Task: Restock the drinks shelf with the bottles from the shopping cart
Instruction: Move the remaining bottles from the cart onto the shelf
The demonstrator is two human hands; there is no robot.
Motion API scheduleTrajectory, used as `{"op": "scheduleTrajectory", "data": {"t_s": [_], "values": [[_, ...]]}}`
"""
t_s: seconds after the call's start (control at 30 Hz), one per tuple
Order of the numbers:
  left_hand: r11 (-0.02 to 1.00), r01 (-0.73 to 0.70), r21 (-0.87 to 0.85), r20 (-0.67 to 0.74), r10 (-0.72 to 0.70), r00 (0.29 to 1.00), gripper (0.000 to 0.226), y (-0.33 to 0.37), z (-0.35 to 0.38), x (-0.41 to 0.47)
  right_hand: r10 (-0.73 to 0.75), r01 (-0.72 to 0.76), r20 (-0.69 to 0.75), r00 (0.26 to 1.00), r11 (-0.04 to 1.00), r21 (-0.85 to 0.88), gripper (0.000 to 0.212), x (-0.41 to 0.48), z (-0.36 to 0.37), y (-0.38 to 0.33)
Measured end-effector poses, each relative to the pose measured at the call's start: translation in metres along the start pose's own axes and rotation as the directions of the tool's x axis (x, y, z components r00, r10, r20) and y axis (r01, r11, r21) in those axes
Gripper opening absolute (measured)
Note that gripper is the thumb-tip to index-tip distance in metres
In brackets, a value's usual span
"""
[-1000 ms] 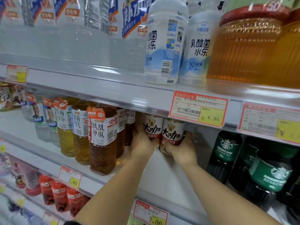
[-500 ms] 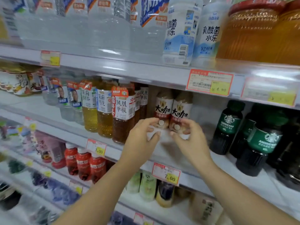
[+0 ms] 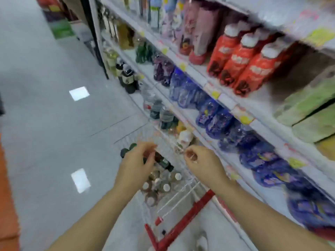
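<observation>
The view is blurred by motion and looks down at the wire shopping cart (image 3: 181,198) with its red handle, parked against the drinks shelf (image 3: 226,102). Several bottles (image 3: 159,183) with white and dark caps stand in the cart's basket. My left hand (image 3: 136,167) hovers above those bottles, fingers loosely curled and apart, holding nothing. My right hand (image 3: 201,160) hangs over the cart's right rim, fingers half curled, also empty. Neither hand touches a bottle.
Red bottles (image 3: 241,62), blue packs (image 3: 226,127) and green packs (image 3: 308,109) fill the shelves on the right. Dark bottles (image 3: 126,78) stand at the low shelf further along the aisle. Grey tiled floor (image 3: 54,124) spreads to the left of the cart.
Both hands let go of the two coffee bottles on the shelf and dropped down over the cart. The view swung from the shelf down to the cart and the floor.
</observation>
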State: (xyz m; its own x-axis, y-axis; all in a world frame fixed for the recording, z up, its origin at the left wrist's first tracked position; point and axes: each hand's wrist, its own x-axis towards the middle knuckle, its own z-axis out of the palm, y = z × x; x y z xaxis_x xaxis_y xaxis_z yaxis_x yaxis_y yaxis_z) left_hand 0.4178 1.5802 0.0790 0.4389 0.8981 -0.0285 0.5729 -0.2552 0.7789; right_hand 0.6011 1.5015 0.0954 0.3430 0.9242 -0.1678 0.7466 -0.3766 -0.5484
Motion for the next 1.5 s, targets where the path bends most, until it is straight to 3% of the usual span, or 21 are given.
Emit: {"op": "scheduleTrajectory", "data": {"t_s": [0.17, 0.37, 0.57, 0.8, 0.93, 1.03, 1.13, 1.23, 1.33, 1.4, 1.5], "values": [[0.961, 0.266, 0.074, 0.084, -0.272, 0.959, 0.027, -0.124, 0.021, -0.044, 0.062, -0.034, 0.289, 0.955, 0.994, -0.101, 0.024, 0.024, 0.136, 0.021], [0.959, 0.261, 0.106, 0.202, -0.278, 0.939, 0.047, -0.212, 0.074, -0.051, 0.142, -0.092, 0.430, 0.892, 0.986, -0.136, 0.015, 0.066, 0.250, 0.060], [0.974, 0.225, -0.040, 0.060, -0.223, 0.973, 0.042, -0.250, 0.104, -0.049, 0.120, -0.089, 0.359, 0.926, 0.991, -0.101, 0.061, 0.125, 0.312, 0.082], [0.974, 0.187, -0.130, 0.050, -0.182, 0.982, 0.042, -0.276, 0.114, -0.053, -0.008, 0.036, 0.225, 0.974, 0.992, -0.120, 0.057, 0.176, 0.361, 0.082], [0.977, 0.187, -0.103, 0.061, -0.182, 0.981, 0.040, -0.276, 0.114, -0.052, -0.049, 0.052, 0.091, 0.995, 0.998, -0.034, 0.044, 0.173, 0.348, 0.079], [0.977, 0.210, -0.037, 0.084, -0.206, 0.975, 0.040, -0.266, 0.108, -0.051, -0.015, 0.016, -0.016, 1.000, 0.996, 0.092, 0.034, 0.164, 0.300, 0.061], [0.966, 0.257, 0.015, 0.061, -0.257, 0.964, 0.042, -0.248, 0.098, -0.039, 0.000, 0.006, -0.025, 1.000, 0.965, 0.262, 0.030, 0.145, 0.237, 0.043], [0.966, 0.254, -0.056, 0.016, -0.253, 0.967, 0.055, -0.221, 0.086, -0.017, -0.044, 0.046, -0.015, 0.999, 0.907, 0.419, 0.028, 0.127, 0.192, 0.024], [0.966, 0.180, -0.184, 0.093, -0.166, 0.982, 0.074, -0.194, 0.081, 0.002, -0.134, 0.096, 0.033, 0.990, 0.842, 0.531, 0.026, 0.115, 0.177, 0.001], [0.932, 0.180, -0.315, 0.123, -0.148, 0.981, 0.072, -0.183, 0.081, 0.007, -0.192, 0.093, 0.102, 0.976, 0.794, 0.601, 0.024, 0.110, 0.179, -0.011], [0.888, 0.209, -0.409, 0.003, -0.228, 0.974, 0.065, -0.183, 0.081, 0.002, -0.239, 0.023, 0.211, 0.948, 0.712, 0.702, 0.026, 0.110, 0.187, -0.016]]}}
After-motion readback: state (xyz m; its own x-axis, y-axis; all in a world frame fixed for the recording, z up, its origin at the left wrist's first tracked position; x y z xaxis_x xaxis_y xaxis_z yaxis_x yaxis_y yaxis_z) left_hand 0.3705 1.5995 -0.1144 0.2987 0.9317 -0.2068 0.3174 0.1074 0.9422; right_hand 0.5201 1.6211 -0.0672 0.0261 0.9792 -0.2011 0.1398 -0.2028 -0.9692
